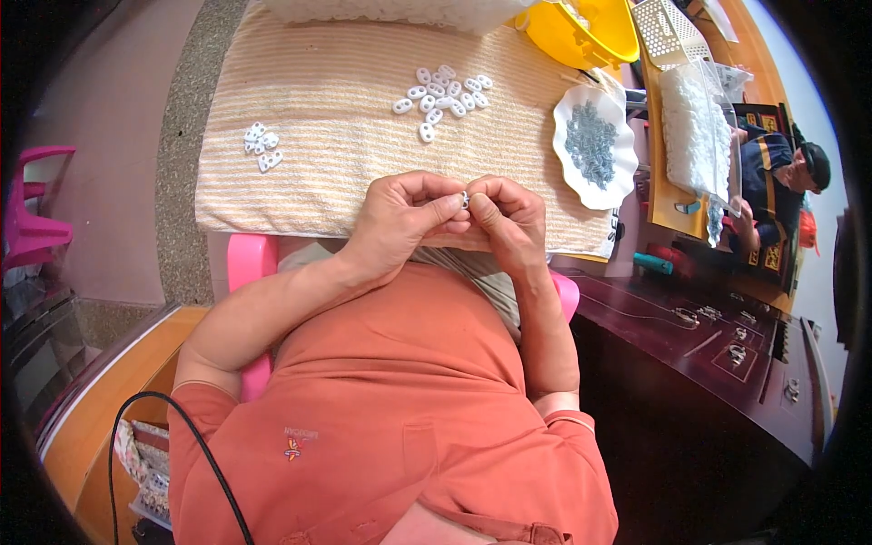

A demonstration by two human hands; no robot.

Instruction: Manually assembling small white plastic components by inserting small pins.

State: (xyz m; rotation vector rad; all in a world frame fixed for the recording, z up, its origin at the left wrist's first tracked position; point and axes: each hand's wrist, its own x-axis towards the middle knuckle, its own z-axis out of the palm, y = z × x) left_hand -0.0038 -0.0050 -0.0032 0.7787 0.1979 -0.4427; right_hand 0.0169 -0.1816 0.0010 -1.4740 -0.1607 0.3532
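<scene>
My left hand (400, 213) and my right hand (510, 222) meet at the near edge of a striped towel (318, 91). Between their fingertips they pinch a small grey-and-white piece (465, 199), mostly hidden by the fingers. Beyond my hands lies a loose group of white oval pieces with two holes (437, 90), one of them (426, 133) a little nearer to me. To the left is a smaller cluster of white pieces with holes (263, 139), roughly triangular. A white scalloped dish (620, 186) right of my hands holds many small grey translucent parts (592, 141).
At the back right stand a yellow container (581, 36) and a white perforated basket (668, 34). A clear bag of white pieces (698, 132) rests on a wooden surface. Another person (772, 182) is at the far right. A pink chair (41, 204) stands far left.
</scene>
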